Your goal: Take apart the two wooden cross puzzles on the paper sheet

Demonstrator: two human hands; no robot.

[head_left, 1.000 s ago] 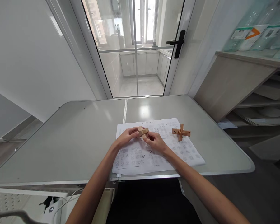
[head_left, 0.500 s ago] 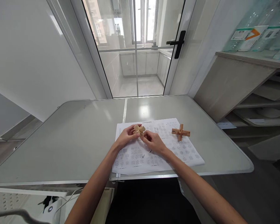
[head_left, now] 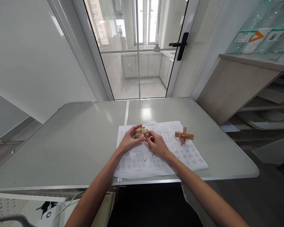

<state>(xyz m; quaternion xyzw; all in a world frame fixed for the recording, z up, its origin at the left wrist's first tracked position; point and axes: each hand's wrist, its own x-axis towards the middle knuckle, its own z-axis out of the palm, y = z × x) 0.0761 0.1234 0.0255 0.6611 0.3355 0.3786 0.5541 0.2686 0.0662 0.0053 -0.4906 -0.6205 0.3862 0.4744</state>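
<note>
Between my two hands is a small light-wood interlocking puzzle [head_left: 142, 132] with several angled blocks. My left hand [head_left: 129, 139] curls around its left side, thumb along the near edge. The fingertips of my right hand [head_left: 156, 143] grip its right side. Both hands are just above a printed sheet [head_left: 163, 165] covered with rows of small diagrams and a few black marks. To the right, a darker wooden cross-shaped puzzle [head_left: 184, 135] lies over the sheet's right edge, touched by neither hand.
The grey folding table [head_left: 61, 151] has a seam down its middle. Behind it stands a glass door with a black handle [head_left: 181, 46]. A shelf unit [head_left: 227, 85] with plastic bottles [head_left: 262, 36] is at the right. A white power strip [head_left: 49, 214] with cables lies below the left front edge.
The light-wood puzzle has turned in my hands, showing a different side. My left fingers have spread wider around it, and the thumb now lies along its near edge.
</note>
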